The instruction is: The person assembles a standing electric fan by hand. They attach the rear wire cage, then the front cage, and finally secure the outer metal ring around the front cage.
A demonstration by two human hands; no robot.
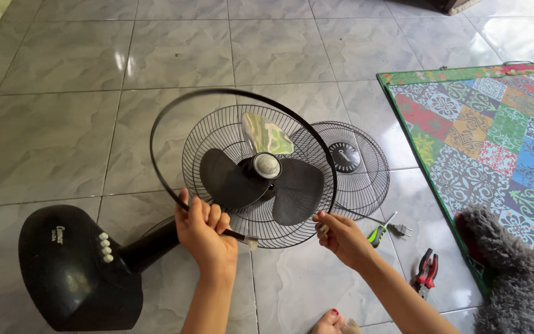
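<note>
Black plastic ring [217, 102], thin and open-ended, is held in both hands above a fan lying on the tiled floor [63, 124]. Left hand [204, 230] is clenched around one end of the ring, fingers [208, 216] wrapped over it, with a short pale-tipped stub poking out to the right of the fist. Right hand [341, 238] pinches the other end between thumb and fingertips. The ring arcs up and away from both hands, over the rear guard [211, 133] and the three blades [261, 179].

The fan's base [72, 272] lies left of the left hand, its neck running up beneath that wrist. The front guard [356, 167] lies flat beyond the right hand, partly tucked behind the rear guard. A screwdriver [381, 230] and plug [401, 231] lie just right of the right fingers; pliers [426, 271] lie farther right, near the mat [495, 136] and a grey fuzzy duster [514, 272].

Risks, as judged:
- The ring looks springy and is flexed wide. If either grip slackens, the free end may whip toward the blades or the person's wrist.
- The right-hand pinch is light; it is the likelier slip.
- The ring hangs clear of the guard rim; it could snag on the wires if lowered unevenly.
- A bare foot [332, 321] sits just below the hands, so a dropped ring could land on it.
- I cannot tell whether the clasp hardware is intact.
</note>
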